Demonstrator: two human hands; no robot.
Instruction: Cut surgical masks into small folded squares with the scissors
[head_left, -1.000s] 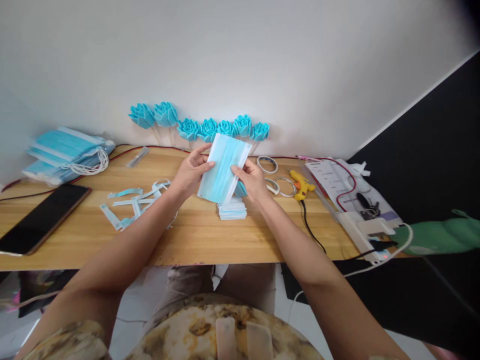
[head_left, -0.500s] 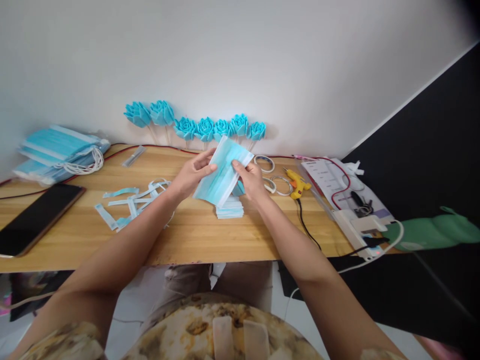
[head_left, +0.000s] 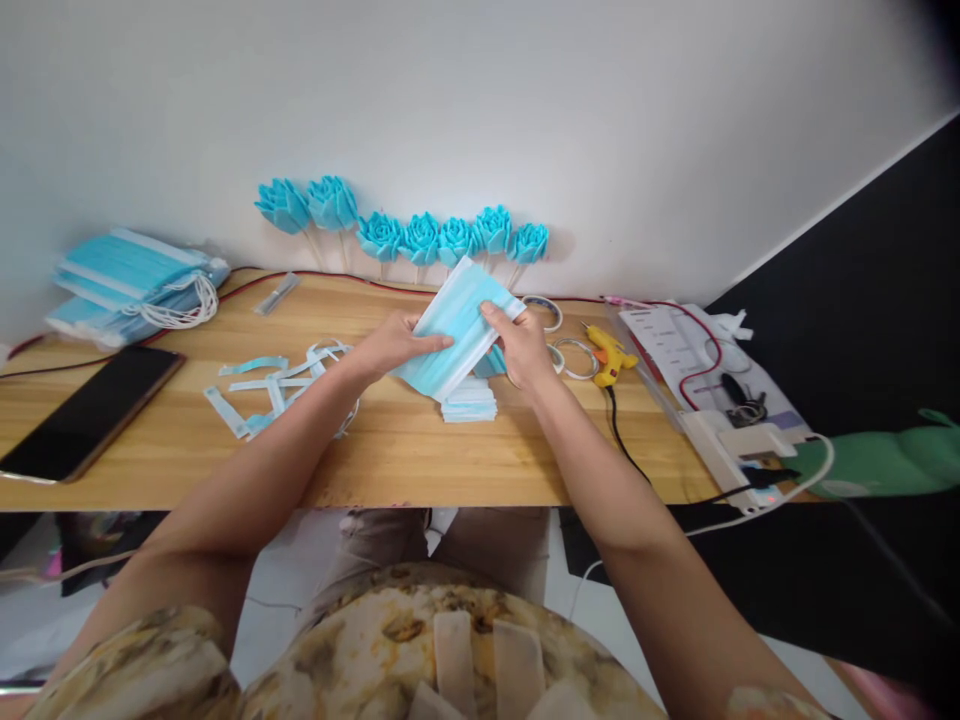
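"Where's the blue mask?"
"Up over the table. The left hand and right hand pinch it, almost closed."
"Any room?"
"Some, by the near edge. Strips lie left, a glue gun right, flowers far."

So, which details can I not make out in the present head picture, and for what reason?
- Head view: some fingertips of the left hand and right hand, hidden behind the blue sheet.
- Head view: the back part of the small stack, covered by the same sheet.
- Head view: the text on the printed paper, too small and blurred.
- Head view: the far end of the green object, cut off by the right edge.
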